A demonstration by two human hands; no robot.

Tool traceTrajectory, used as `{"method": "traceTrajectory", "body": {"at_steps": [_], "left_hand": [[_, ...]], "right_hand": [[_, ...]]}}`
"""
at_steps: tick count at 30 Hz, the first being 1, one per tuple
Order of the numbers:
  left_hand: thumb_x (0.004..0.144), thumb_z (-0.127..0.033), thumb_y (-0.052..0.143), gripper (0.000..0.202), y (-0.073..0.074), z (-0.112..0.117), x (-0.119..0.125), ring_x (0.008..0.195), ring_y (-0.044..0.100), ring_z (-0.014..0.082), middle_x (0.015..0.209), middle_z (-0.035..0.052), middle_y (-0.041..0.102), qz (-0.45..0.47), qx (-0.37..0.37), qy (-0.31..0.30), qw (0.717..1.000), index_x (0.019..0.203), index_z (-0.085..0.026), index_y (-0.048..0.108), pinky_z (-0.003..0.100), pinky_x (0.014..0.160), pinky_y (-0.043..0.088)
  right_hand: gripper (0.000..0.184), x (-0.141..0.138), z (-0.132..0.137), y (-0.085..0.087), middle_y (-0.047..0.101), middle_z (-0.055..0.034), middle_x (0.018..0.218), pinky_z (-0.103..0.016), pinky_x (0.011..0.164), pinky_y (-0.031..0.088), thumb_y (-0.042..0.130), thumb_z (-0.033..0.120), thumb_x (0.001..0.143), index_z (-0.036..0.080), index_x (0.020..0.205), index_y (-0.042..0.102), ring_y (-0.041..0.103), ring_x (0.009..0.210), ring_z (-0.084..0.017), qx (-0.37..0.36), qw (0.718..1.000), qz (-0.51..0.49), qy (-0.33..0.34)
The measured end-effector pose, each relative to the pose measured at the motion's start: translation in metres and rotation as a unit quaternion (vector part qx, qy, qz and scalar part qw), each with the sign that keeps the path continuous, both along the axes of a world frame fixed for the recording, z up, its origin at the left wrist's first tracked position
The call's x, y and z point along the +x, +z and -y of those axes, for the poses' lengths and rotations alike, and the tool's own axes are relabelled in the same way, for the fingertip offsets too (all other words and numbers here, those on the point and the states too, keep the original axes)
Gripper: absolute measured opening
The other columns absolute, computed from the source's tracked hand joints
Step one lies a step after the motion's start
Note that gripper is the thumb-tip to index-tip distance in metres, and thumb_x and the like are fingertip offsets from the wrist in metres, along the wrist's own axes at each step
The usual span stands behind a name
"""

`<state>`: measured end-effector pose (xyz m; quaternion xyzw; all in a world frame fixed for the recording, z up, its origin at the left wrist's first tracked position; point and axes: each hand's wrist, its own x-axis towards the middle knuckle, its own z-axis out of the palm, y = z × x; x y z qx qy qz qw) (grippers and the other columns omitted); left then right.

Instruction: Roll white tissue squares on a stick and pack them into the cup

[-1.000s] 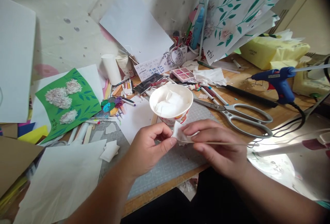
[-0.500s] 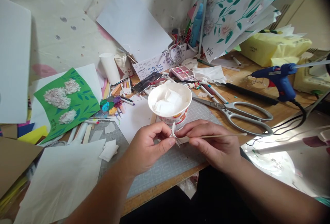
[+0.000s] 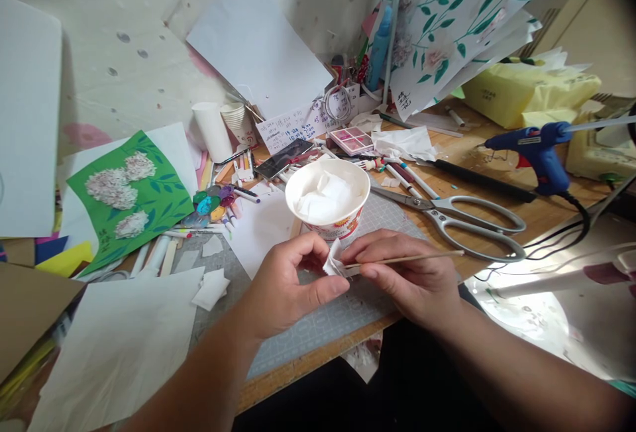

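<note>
My right hand [image 3: 415, 276] pinches a thin wooden stick [image 3: 415, 259] between thumb and fingers, its long end pointing right. At the stick's left end sits a small folded piece of white tissue paper [image 3: 334, 261]. My left hand [image 3: 291, 276] curls around that paper; its fingertips are partly hidden behind the piece and its thumb lies along the lower edge. Just beyond both hands stands a white paper bowl [image 3: 328, 220] with red print, holding white tissue [image 3: 325, 199]. Beneath them is a grey cutting mat [image 3: 318, 336].
Large grey-handled scissors [image 3: 447, 216] lie right of the bowl, with a blue glue gun [image 3: 539, 150] farther right. Markers and a phone [image 3: 284, 158] clutter the back. At left are a green flower picture [image 3: 132, 197], white sheets [image 3: 122, 346] and paper scraps [image 3: 211, 289].
My left thumb has slid right and away from its fingers, and more of the tissue paper shows. The stick has shifted slightly left, its right end a little higher.
</note>
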<state>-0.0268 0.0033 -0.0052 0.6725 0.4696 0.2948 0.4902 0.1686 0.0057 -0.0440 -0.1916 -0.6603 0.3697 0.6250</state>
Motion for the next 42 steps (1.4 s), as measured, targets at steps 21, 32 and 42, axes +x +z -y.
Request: {"method": "traceTrajectory", "body": {"at_steps": [21,32,42], "left_hand": [[0.078,-0.040,0.077,0.028,0.008,-0.003,-0.008,0.061,0.045,0.0139,0.075,-0.0006,0.062,-0.138,0.115,0.048,0.983,0.096,-0.020,0.070,0.026,0.058,0.039],[0.090,-0.031,0.070,0.016,0.002,0.009,0.004,0.079,0.062,0.0189,0.079,0.0035,0.068,0.048,0.097,0.044,0.993,0.080,-0.020,0.068,0.029,0.071,0.048],[0.085,-0.013,0.067,0.010,0.004,0.007,0.008,0.066,0.060,0.0134,0.071,-0.0012,0.066,-0.101,0.244,0.067,0.962,0.077,-0.019,0.066,0.024,0.064,0.047]], "right_hand": [[0.001,0.001,-0.006,-0.008,0.079,-0.0025,0.083,-0.027,0.068,0.062,0.078,0.023,0.085,0.023,0.086,0.078,0.073,0.076,-0.015,-0.145,0.959,-0.231,0.073],[0.012,0.006,-0.004,-0.016,0.080,-0.0035,0.092,-0.034,0.079,0.061,0.072,0.019,0.089,0.026,0.097,0.077,0.074,0.086,-0.019,-0.089,0.986,-0.121,0.071],[0.012,0.004,0.000,-0.011,0.080,-0.0053,0.096,-0.037,0.085,0.062,0.074,0.018,0.087,0.025,0.096,0.078,0.075,0.090,-0.020,-0.069,0.994,-0.080,0.031]]}}
